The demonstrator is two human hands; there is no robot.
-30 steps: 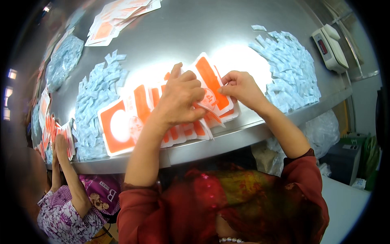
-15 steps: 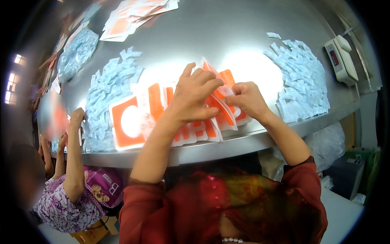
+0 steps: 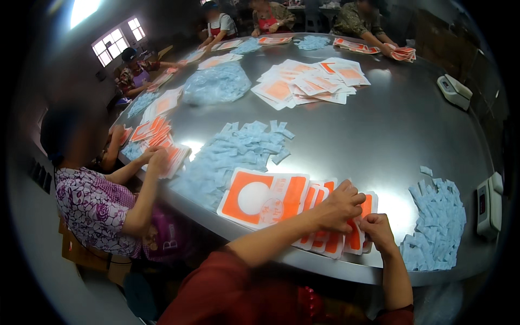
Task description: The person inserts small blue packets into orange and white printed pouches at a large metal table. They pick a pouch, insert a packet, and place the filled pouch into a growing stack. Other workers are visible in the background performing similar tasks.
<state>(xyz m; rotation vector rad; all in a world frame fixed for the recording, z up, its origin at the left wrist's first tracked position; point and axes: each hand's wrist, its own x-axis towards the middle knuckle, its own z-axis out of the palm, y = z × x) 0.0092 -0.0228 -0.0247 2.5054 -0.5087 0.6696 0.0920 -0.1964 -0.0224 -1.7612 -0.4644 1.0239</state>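
Note:
A fanned row of flat orange-and-white bags (image 3: 265,197) lies along the near table edge, overlapping toward the right. My left hand (image 3: 337,208) is over the right part of this row, its fingers bent down; whatever lies between them is hidden. Close beside it, my right hand (image 3: 379,232) pinches the edge of an orange-and-white bag between thumb and fingers. Small pale-blue sachets are heaped on both sides: one pile (image 3: 238,151) beyond the row to the left, another pile (image 3: 437,225) right of my right hand.
White scales (image 3: 489,206) (image 3: 455,92) stand along the right edge of the metal table (image 3: 374,135). Further off lie stacked bags (image 3: 309,81) and a clear plastic sack of blue sachets (image 3: 216,82). A co-worker (image 3: 97,200) handles bags at my left; several others work around the far edge.
My view has swung up and left, showing more of the table and co-workers. My left hand's fingers are more curled over the bags; my right hand still pinches a bag edge.

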